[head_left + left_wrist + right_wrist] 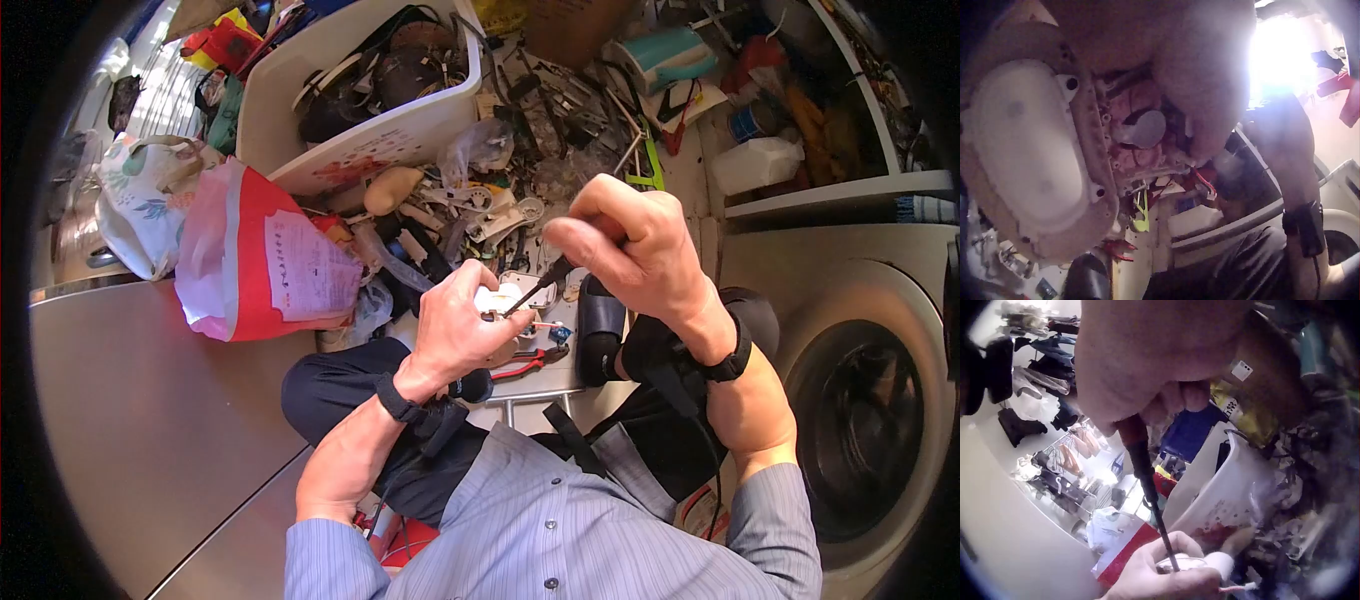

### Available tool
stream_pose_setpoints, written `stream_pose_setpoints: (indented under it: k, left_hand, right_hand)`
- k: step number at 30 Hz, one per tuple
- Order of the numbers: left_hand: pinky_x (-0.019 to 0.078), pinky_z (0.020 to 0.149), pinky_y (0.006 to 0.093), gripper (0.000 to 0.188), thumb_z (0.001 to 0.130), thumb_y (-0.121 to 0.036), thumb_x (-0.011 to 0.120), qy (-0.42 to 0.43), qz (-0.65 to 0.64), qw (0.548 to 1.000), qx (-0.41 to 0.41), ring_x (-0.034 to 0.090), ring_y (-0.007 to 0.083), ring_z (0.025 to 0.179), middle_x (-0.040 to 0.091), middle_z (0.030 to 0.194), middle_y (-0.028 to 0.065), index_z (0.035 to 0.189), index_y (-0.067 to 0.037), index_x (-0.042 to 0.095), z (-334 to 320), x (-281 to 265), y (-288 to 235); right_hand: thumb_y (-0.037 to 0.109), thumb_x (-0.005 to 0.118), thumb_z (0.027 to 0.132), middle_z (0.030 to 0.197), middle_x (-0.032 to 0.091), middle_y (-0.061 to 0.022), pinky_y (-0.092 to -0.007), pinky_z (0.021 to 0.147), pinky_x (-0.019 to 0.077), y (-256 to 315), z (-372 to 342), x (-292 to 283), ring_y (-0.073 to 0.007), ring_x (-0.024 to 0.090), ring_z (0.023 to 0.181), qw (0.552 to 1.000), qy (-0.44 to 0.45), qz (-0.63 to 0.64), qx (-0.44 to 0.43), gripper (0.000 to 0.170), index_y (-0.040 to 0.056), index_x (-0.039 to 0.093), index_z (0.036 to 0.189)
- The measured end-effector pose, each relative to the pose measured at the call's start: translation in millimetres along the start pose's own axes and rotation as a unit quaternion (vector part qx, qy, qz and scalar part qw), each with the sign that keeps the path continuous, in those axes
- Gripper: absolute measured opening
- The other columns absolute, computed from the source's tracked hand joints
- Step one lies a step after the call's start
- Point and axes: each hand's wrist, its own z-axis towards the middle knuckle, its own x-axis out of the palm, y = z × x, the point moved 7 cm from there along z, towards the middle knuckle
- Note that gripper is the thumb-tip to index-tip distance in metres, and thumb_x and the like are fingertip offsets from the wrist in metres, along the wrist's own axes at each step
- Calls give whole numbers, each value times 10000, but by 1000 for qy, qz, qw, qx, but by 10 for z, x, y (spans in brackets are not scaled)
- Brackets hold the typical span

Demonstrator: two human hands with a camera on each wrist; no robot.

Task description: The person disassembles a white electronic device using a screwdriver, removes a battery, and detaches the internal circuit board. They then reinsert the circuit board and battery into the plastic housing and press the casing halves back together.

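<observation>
My left hand (450, 325) holds a white plastic housing (1029, 144) with screw holes along its edge. Beside the oval cover, the left wrist view shows a reddish inner section with a round grey piece (1146, 129), and a red wire (1205, 181) hangs off it. A dark-shafted screwdriver (540, 286) is gripped by its handle in my right hand (645, 250). Its shaft slants down to the housing, and in the right wrist view the tip meets the white part (1184, 564) between the left thumb and fingers. The fist hides most of the handle.
Red-handled pliers (530, 364) lie on the floor below the hands. Ahead are a heap of loose parts (500, 205) and a white bin (375, 145) of items. A red and white bag (265, 260) stands left; a washing machine (850, 390) is at right.
</observation>
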Motion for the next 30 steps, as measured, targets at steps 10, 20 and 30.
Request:
stream_pose_setpoints:
  k: [10, 20, 30]
  left_hand:
    - [545, 657, 391, 485, 734, -375, 914, -3, 17, 1000, 2, 689, 274, 705, 680, 800, 142, 910, -43, 608, 7, 19, 30]
    - [550, 654, 420, 495, 727, -389, 904, 4, 17, 1000, 1, 695, 328, 713, 680, 800, 159, 912, -41, 604, 9, 65, 65]
    - [540, 649, 396, 486, 735, -374, 909, -11, 17, 1000, 6, 680, 290, 698, 669, 787, 149, 910, -38, 605, 11, 41, 57]
  right_hand:
    - [25, 642, 961, 688, 643, -30, -253, 540, 462, 35, -3, 18, -67, 601, 587, 999, 15, -16, -29, 46, -4, 641, 996]
    - [81, 715, 945, 674, 645, -44, -262, 551, 460, 107, 30, 16, -104, 599, 575, 999, 0, -27, -41, 118, 9, 635, 992]
    - [89, 704, 957, 666, 638, -36, -263, 565, 479, 47, 40, -17, -99, 615, 592, 999, 8, 1, -33, 106, 11, 637, 981]
